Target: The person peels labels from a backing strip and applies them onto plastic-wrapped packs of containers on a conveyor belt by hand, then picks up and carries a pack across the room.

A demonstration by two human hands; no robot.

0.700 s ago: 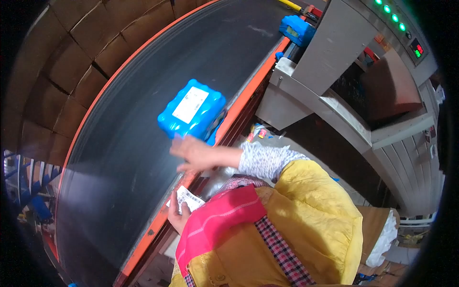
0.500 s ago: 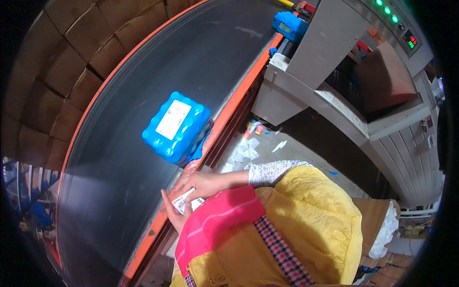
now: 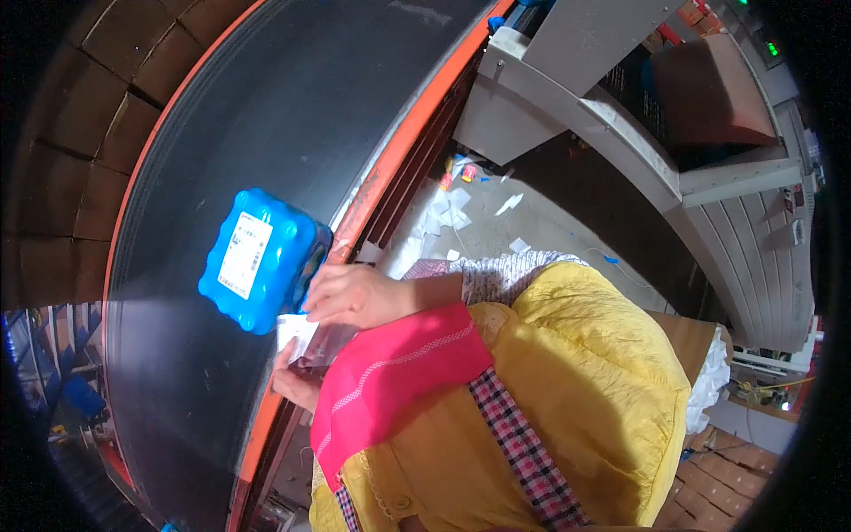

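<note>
A blue shrink-wrapped pack (image 3: 266, 262) lies on the black conveyor belt, with a white printed label (image 3: 245, 257) on its upper face. Just beside the pack's near corner, my left hand (image 3: 300, 383) has its fingers closed on white labels (image 3: 297, 332) with a glossy, see-through edge. Over the same labels is my right hand (image 3: 359, 297), its fingers bent and pinched at their upper edge. Whether the right fingers have separated one label from the others cannot be seen. A pink cloth (image 3: 390, 372) hides part of the left wrist.
The curved conveyor belt (image 3: 177, 381) has an orange rim (image 3: 390, 168) on my side. Stacked brown cartons (image 3: 75, 106) line its far side. A grey machine (image 3: 585, 115) stands at the right. Scraps of white paper (image 3: 443, 213) litter the floor.
The blue pack now appears further left and closer to my hands. My right hand has shifted from lying across the labels to their upper edge, and the labels are lifted. The view has shifted.
</note>
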